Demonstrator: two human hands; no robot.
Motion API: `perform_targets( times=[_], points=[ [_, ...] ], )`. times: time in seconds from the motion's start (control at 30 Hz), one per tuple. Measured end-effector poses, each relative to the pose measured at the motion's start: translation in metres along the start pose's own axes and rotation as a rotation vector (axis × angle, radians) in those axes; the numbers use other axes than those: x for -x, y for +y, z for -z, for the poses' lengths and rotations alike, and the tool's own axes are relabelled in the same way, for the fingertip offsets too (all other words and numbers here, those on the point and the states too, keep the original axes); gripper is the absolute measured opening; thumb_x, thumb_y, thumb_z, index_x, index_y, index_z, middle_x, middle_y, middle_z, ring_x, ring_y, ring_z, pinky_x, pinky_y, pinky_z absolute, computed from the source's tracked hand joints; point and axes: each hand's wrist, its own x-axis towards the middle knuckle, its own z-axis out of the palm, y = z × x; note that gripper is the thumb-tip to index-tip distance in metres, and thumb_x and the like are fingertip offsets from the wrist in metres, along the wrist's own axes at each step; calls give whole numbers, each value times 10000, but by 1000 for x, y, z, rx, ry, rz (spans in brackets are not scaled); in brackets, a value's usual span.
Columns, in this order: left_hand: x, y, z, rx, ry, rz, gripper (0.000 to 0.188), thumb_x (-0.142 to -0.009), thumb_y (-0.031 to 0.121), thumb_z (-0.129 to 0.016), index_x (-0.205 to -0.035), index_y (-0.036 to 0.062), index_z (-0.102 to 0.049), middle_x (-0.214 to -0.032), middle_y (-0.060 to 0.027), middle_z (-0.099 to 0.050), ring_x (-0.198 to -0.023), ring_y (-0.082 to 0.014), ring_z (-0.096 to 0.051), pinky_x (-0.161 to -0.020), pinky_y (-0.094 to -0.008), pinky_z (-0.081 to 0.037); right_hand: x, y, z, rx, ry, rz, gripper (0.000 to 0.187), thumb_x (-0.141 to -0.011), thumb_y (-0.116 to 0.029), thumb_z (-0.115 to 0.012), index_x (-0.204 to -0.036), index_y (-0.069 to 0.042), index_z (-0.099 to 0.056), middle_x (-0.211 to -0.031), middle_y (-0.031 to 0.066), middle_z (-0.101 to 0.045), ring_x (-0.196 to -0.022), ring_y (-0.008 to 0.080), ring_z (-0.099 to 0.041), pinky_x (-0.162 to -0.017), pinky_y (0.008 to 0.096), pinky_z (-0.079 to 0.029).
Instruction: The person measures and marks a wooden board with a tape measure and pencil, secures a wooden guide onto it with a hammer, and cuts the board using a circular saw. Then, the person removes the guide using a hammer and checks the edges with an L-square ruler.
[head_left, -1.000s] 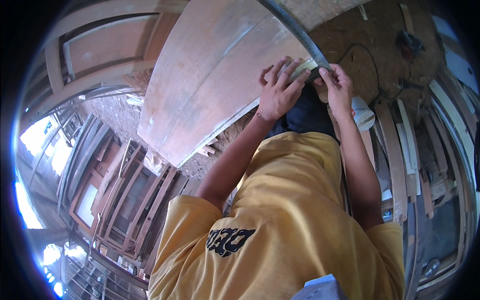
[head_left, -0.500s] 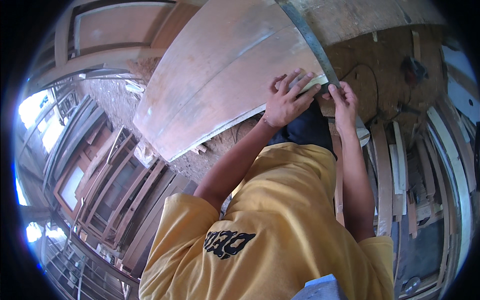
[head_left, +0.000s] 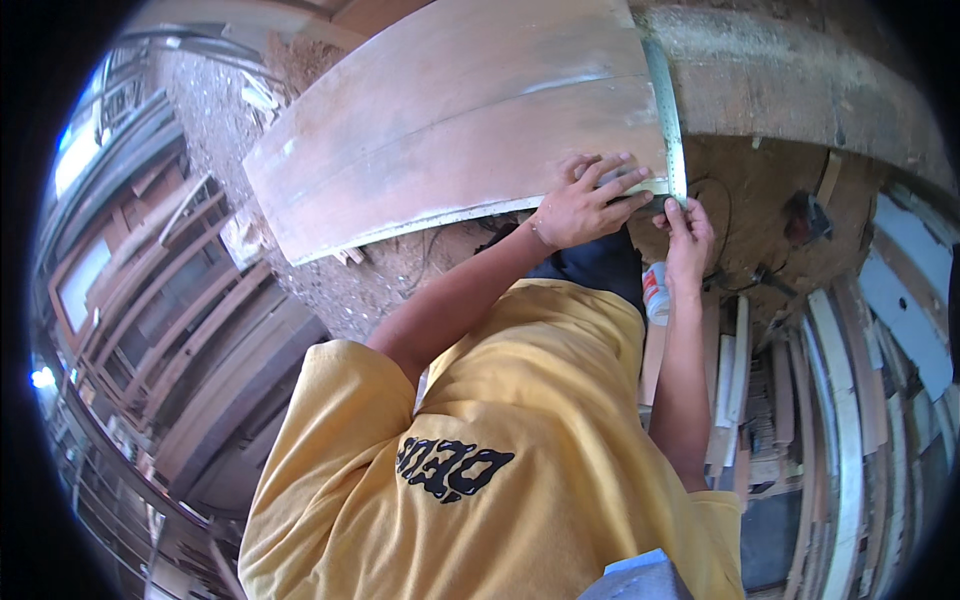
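A broad wooden panel with a joint line along it and a pale near edge lies in front of me. Along its right end runs the long metal blade of a carpenter's square, catching bright light. My left hand rests on the panel's near right corner, fingers spread and stretched out, partly covering the square's short arm. At the blade's near end, my right hand is closed, thumb and fingers pinching the square at the corner. A small dark part shows beside the right fingertips; what it is I cannot tell.
Beyond the panel lies a large wooden board. A dark power tool with a cord sits on the dusty ground at right. A white bottle stands by my right forearm. Timber strips lean at right, with wooden frames at left.
My view has turned, so the panel and square appear rotated and the blade looks brighter. Both hands keep nearly the same hold at the corner. The white bottle shows more fully.
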Motion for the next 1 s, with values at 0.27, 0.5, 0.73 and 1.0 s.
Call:
perform_targets(
  times=[0.27, 0.5, 0.73, 1.0],
  points=[
    [8, -1, 3, -2, -14, 33, 535, -821, 349, -755, -1344, 358, -646, -1536, 61, -508, -1421, -199, -464, -1135, -476, -330, -5, 2, 4, -31, -97, -6, 102, -1000, -135, -688, -1038, -40, -693, -816, -9, -663, -714, 69, -611, -689, 239, -492],
    [6, 3, 6, 57, -73, 10, 468, -852, 326, -724, -1315, 308, -657, -1546, 43, -489, -1451, -210, -416, -1148, -490, -348, -8, 2, 16, 86, -112, -15, 99, -994, -127, -689, -1021, -32, -691, -796, -21, -634, -681, 65, -554, -652, 236, -444],
    [4, 9, 10, 31, -67, 49, 465, -850, 298, -705, -1312, 287, -657, -1558, 19, -472, -1468, -226, -394, -1162, -508, -331, -18, -14, 22, 151, -254, 16, 95, -986, -117, -695, -1011, -27, -676, -807, -2, -644, -690, 68, -567, -657, 241, -459],
    [12, 33, 58, 277, 58, 272, 468, -878, 410, -736, -1298, 218, -658, -1283, -85, -623, -1299, -312, -511, -1106, -531, -358, 29, -86, 10, 261, -285, 213, 254, -993, -103, -686, -1187, 17, -575, -1010, 83, -680, -836, 139, -652, -772, 299, -547]
  ],
)
